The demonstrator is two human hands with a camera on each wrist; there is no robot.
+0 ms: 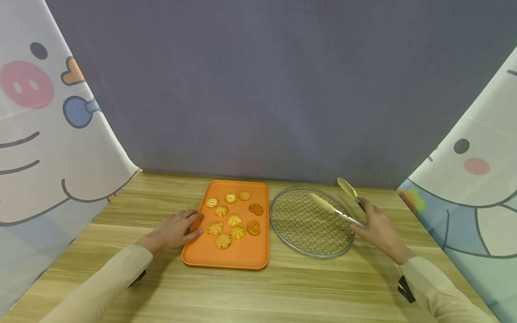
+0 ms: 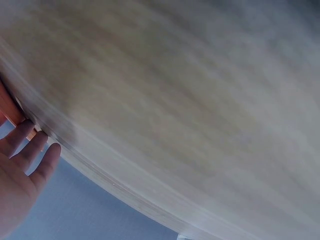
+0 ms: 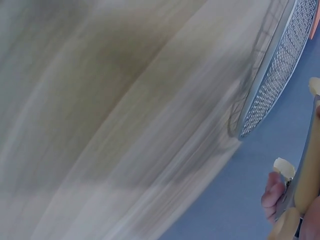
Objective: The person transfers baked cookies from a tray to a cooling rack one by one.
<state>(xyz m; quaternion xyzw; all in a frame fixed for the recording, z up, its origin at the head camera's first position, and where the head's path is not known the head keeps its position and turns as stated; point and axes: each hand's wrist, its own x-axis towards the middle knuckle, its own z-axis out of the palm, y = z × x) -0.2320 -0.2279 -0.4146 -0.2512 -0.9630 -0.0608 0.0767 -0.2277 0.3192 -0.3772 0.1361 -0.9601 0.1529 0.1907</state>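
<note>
tongs [image 1: 337,202]: in my right hand [image 1: 377,229], gripped at the hinge end on the right of the desk [image 1: 250,291]; the two arms spread apart, one pale tip over the mesh, the other raised past its far rim.
tongs, handling: metal arms with pale tip pads, look light and springy; I'd judge a grip mid-arm gives more squeeze control than right at the hinge.
right hand: fingers curled round the tongs' handle end; wrist view shows a finger [image 3: 272,195] against the metal and pale pads.
left hand [image 1: 173,229]: flat, fingers relaxed, fingertips resting on the near-left rim of the orange tray [image 1: 242,258]; holds nothing.
cookies [image 1: 232,217]: about ten small piped ones, spread on the tray's middle and far part, mostly apart from each other.
cookies, handling: my guess is light, dry, crumbly; pinch each gently across its sides, tips low against the tray, no hard squeeze.
wire rack [image 1: 311,222]: round mesh with metal rim, just beside the tray on the right, nothing lying on it.
far side: grey backdrop [image 1: 274,89], cartoon-print sheets [image 1: 48,125] at both sides.
</note>
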